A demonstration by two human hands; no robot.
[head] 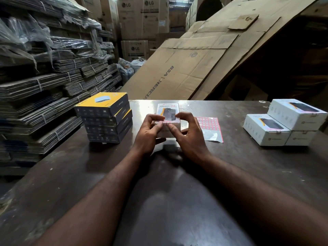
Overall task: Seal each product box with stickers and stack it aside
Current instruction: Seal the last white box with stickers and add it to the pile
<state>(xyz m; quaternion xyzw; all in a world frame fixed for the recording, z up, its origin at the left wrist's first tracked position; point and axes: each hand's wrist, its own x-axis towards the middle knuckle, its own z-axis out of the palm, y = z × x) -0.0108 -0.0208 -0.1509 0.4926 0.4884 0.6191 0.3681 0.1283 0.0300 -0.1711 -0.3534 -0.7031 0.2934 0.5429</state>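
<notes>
At mid-table, toward the far edge, the left hand (150, 129) & right hand (189, 134) both curl round a white box (166, 110) marked HALLEY 20K, one at each near corner. Neither hand is open: both have hold of the box, w/ thumbs & forefingers bunched at its front top edge over a small pink-edged sticker (166, 122) that seems to straddle the lid seam. The box sits on the table (177, 201), not lifted as far as I can tell. Just right of it lies the sticker sheet (210, 128), a pink grid whose near part looks bare, so some are prob. used. Further right, well apart, three white boxes (266, 130) of the same kind are stacked, two below & one on top, each w/ a small seal on its front edge; I take these as done. Left of the hands stands a stack of four yellow-and-dark boxes (104, 118), a diff. product; can't tell if sealed or waiting. So approx: several boxes finished, this one mid-seal, stacking at right likely comes next. Hard to make out: whether the sticker is fully pressed down, since fingers cover most of it. The box's far end & underside are hidden, so any seal there is unknown. Behind the table are leaning cardboard sheets (204, 59), tied bundles of flat cartons (44, 95) at left & LG cartons (142, 18) at back, all dim.
</notes>
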